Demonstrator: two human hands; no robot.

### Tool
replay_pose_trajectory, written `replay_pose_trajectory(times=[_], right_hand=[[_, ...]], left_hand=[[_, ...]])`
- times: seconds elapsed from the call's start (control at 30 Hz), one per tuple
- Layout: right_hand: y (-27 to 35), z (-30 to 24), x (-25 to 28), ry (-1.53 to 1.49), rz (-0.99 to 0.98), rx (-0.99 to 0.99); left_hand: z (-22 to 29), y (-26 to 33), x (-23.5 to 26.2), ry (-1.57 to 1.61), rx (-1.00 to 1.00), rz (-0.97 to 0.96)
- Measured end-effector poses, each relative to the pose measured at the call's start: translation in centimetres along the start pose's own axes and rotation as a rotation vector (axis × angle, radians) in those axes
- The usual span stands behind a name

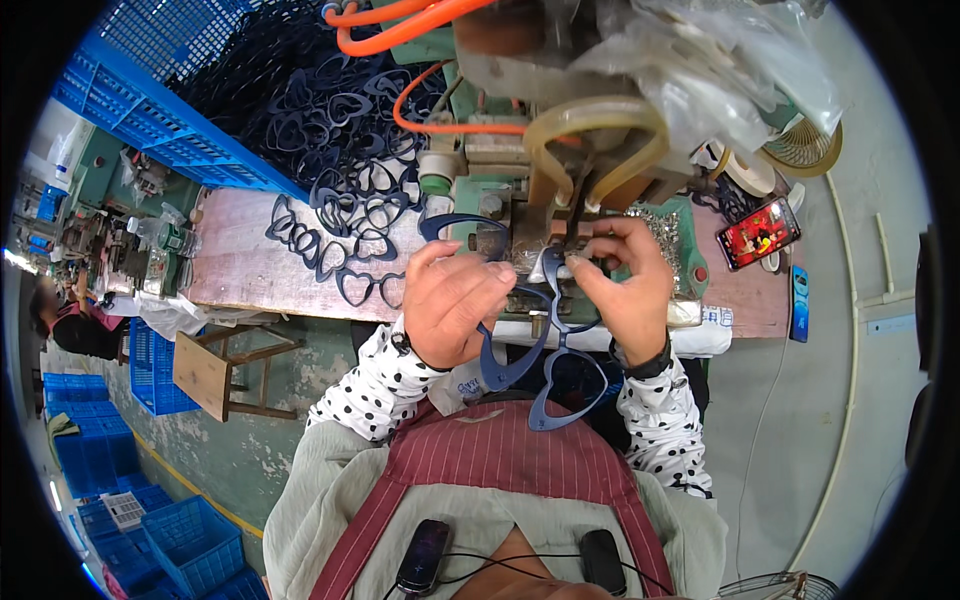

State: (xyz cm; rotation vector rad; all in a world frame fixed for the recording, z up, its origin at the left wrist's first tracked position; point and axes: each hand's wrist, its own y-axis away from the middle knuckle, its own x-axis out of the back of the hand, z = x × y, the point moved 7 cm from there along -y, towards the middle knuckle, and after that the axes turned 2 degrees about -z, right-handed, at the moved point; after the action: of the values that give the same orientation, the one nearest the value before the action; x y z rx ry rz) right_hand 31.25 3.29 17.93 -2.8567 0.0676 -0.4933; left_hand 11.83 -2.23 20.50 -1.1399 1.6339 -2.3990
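Note:
Just in front of the bench machine, both my hands are at work with dark blue, heart-shaped glasses frames. My left hand [445, 305] is closed around one glasses frame [508, 368]; a curved rim [462, 226] shows above its fingers, while the palm side is hidden. A second glasses frame [570, 392] hangs down toward my apron, its upper end at the machine's metal jaw [540, 268]. My right hand [632, 290] pinches that upper end between thumb and fingers. Whether a small part is also in this pinch cannot be made out.
Loose frames [372, 245] lie on the bench [235, 250] at left, before a heap beside a blue crate [150, 110]. Small shiny metal parts [660, 235] fill a tray right of the machine. Orange hoses [460, 128], a plastic bag [690, 70] and a phone [758, 233] are nearby.

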Motion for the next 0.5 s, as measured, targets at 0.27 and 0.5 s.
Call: replay_pose_trajectory(times=[0.27, 0.5], right_hand=[[-0.1, 1.0, -1.1, -0.239, 0.051, -0.021], [-0.8, 8.1, 7.7, 0.517, 0.477, 0.076]], left_hand=[[2.4, -0.5, -0.9, 0.264, -0.192, -0.034], [4.5, -0.6, -4.5, 0.350, -0.363, -0.170]])
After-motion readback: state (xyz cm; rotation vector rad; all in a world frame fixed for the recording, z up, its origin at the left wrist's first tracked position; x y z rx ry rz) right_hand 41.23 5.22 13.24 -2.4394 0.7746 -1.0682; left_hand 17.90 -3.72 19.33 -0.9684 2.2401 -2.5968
